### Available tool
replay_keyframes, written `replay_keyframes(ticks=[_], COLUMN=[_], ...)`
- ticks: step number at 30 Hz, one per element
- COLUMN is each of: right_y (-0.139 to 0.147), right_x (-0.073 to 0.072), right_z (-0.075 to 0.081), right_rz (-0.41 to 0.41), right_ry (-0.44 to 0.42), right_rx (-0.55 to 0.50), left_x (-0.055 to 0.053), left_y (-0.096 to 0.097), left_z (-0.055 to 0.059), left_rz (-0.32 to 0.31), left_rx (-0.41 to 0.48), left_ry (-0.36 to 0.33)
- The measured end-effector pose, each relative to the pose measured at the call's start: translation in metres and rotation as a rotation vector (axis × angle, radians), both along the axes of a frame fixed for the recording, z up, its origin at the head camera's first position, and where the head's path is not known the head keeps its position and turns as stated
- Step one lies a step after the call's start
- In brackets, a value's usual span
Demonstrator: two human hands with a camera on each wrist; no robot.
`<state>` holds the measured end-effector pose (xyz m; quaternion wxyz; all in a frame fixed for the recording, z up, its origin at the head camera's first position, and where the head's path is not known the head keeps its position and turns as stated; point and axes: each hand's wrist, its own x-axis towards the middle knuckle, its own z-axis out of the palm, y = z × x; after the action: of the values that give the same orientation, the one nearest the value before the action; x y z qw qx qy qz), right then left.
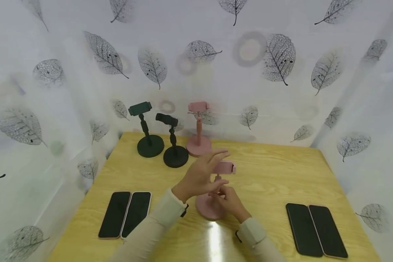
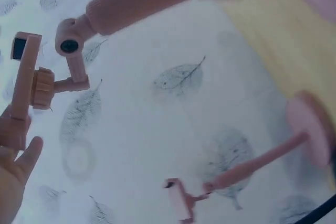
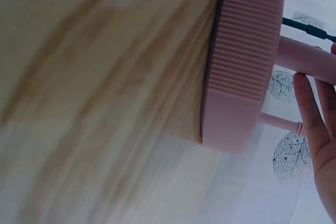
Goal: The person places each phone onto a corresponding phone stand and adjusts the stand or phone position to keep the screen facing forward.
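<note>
A pink phone stand point(image 1: 209, 209) stands upright on the wooden table, its round base down and its clamp point(image 1: 224, 167) on top. My left hand point(image 1: 196, 178) is at the left end of that clamp, thumb and fingers spread apart. The left wrist view shows the fingers point(image 2: 31, 153) right at the clamp's end, with the jointed arm and ribbed stem point(image 2: 139, 3) above. Lower down, my right hand point(image 1: 230, 202) grips the stem just over the base. The right wrist view shows its fingers point(image 3: 310, 108) against the stem and the ribbed base edge point(image 3: 244, 51) close by.
Behind stand a green phone stand point(image 1: 150, 146), a black one point(image 1: 175, 157) and another pink one point(image 1: 199, 146). Two phones point(image 1: 124, 214) lie side by side at the left, and two more point(image 1: 316, 230) at the right. A leaf-patterned curtain point(image 1: 216, 80) surrounds the table.
</note>
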<state>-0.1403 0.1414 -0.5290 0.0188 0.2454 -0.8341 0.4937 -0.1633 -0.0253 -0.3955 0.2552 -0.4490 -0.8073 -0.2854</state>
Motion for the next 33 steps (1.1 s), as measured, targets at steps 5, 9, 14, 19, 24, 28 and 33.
replay_keyframes(ticks=[5, 9, 14, 19, 24, 28, 33], right_y=[0.002, 0.002, 0.008, 0.013, 0.009, 0.005, 0.008], right_x=[0.006, 0.015, 0.013, 0.007, 0.010, 0.017, 0.019], right_z=[0.011, 0.030, 0.020, 0.005, 0.013, 0.032, 0.034], right_rz=[-0.041, -0.031, -0.047, -0.065, -0.060, -0.061, -0.056], right_ry=[-0.027, -0.049, -0.047, -0.057, -0.050, -0.041, -0.012], right_rx=[0.009, 0.010, 0.025, 0.021, 0.003, 0.004, 0.016], left_x=[-0.006, -0.009, -0.017, -0.023, -0.024, -0.022, -0.013], left_y=[0.013, 0.017, 0.019, 0.021, 0.021, 0.023, 0.020], left_z=[0.009, 0.003, -0.003, -0.002, 0.000, 0.002, 0.001], left_rz=[0.023, 0.013, -0.070, -0.117, -0.132, -0.117, -0.048], left_rx=[-0.157, -0.115, -0.048, -0.019, 0.014, 0.007, -0.042], left_ry=[0.203, 0.213, 0.168, 0.085, -0.016, -0.059, 0.002])
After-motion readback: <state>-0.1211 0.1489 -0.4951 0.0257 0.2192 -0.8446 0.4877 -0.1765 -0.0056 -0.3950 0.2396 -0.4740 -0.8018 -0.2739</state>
